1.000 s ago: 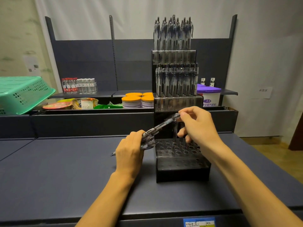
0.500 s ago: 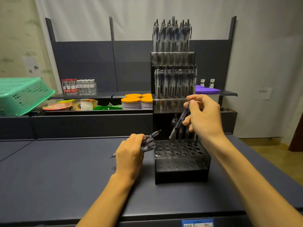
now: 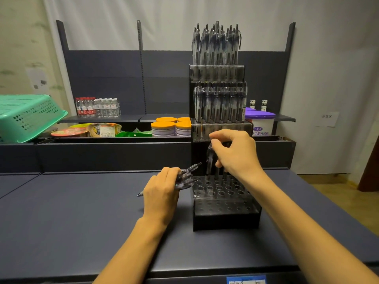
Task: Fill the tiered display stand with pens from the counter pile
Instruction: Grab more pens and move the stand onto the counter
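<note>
Background: pale wall, dark shelving unit behind, carrying a green basket (image 3: 26,116) at far left, bottled water (image 3: 97,107), orange-lidded tubs (image 3: 170,128) and a purple-lidded tub (image 3: 260,121).

Surface: dark blue worktop (image 3: 71,218), seen from its near edge.

Tiered display stand (image 3: 222,140) sits right of centre on the worktop, toward the far edge. Top tier and middle tier are packed with upright pens. Bottom tier (image 3: 224,193) is a perforated tray, mostly open holes; a few pens stand in its rear row only.

Right hand (image 3: 233,154) is over the rear of the bottom tier, thumb and fingers pinching the top of one pen (image 3: 209,160), which stands near upright with its tip at a rear-left hole. Cannot tell whether the tip is fully seated.

Left hand (image 3: 162,191) rests on the worktop just beside the stand's left side, fingers curled around a small bundle of pens (image 3: 185,177); their ends point up and right toward the stand, and one tip pokes out behind the hand to the left.

No loose pile is visible on the worktop; the remaining supply in view is the bundle in the left hand.

Step in hand, as judged: inserting one pen into the rear row of the bottom tier. Two tiers look done; the third is barely begun.

Next move calls for: pushing this pen straight down until it bottoms, letting go, then drawing a single pen from the bundle and aiming it at the neighbouring empty hole. Holes sit close together, so a vertical approach matters to avoid knocking the seated pens.
</note>
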`<state>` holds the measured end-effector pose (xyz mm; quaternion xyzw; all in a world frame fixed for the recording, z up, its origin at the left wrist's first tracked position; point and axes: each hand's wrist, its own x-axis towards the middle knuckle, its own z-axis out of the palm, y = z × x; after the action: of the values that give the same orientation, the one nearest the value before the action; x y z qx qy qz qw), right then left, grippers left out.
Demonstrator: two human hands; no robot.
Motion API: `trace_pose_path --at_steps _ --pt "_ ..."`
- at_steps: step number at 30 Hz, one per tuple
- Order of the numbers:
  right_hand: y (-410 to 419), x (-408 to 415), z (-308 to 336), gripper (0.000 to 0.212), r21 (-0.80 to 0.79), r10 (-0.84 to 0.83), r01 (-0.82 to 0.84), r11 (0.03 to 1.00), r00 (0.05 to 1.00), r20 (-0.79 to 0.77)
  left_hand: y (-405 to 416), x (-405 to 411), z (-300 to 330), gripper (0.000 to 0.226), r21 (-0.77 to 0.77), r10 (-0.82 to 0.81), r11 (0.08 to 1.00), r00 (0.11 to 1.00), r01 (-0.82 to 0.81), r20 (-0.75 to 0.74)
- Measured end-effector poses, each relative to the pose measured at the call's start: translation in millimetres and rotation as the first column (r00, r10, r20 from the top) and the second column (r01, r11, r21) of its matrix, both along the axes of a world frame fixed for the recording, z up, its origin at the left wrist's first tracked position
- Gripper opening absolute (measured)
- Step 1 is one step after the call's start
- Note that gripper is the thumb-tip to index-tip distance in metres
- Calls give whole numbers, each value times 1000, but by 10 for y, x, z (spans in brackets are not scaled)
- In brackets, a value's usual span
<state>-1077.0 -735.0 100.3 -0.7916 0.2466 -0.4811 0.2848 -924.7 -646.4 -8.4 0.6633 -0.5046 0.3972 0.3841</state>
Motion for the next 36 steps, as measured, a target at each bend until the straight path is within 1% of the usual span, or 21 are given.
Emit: trace_pose_path --at_steps 2,6,9,11,13,17,21,24,27,31,34,36 --pt "-13 1 -15 17 -45 -50 50 998 999 -4 -3 3 -6 24 0 -2 1000 1000 2 -4" --pt "-27 3 15 17 -213 -135 117 970 989 -68 -10 -1 2 22 -3 1 1000 1000 -1 -4" --pt "-41 14 33 18 -325 -161 111 939 978 -133 -22 10 -6 24 -11 -4 1000 1000 4 1" --pt "-49 24 19 17 -333 -117 50 942 976 -183 -21 7 -14 22 -20 8 1000 1000 -7 18" --pt "-47 29 -10 17 -317 -92 24 948 976 -199 -11 -5 -7 16 -33 37 999 998 -36 42" --pt "-56 4 -60 15 -329 -102 56 943 987 -124 -17 -22 9 13 -44 45 998 997 -42 64" --pt "-23 -52 -113 10 -299 -108 91 950 993 -41 -33 -2 0 10 -44 50 998 996 -46 73" --pt "17 -99 -146 7 -238 -66 46 970 995 -77 -43 11 -6 14 -48 38 998 996 -34 85" --pt "52 -124 -196 17 -108 -16 0 994 989 -149 -43 15 -17 10 -55 -1 998 994 7 113" --pt "94 -107 -285 31 -19 5 -9 1000 977 -215 -37 17 -19 16 -44 -50 997 990 56 129" --pt "115 -79 -321 36 52 57 -48 997 981 -187 -29 10 -17 19 -41 -78 996 986 85 150" --pt "130 -67 -315 35 93 73 -59 994 986 -152 -21 4 -10 17 -46 -83 995 983 92 166"
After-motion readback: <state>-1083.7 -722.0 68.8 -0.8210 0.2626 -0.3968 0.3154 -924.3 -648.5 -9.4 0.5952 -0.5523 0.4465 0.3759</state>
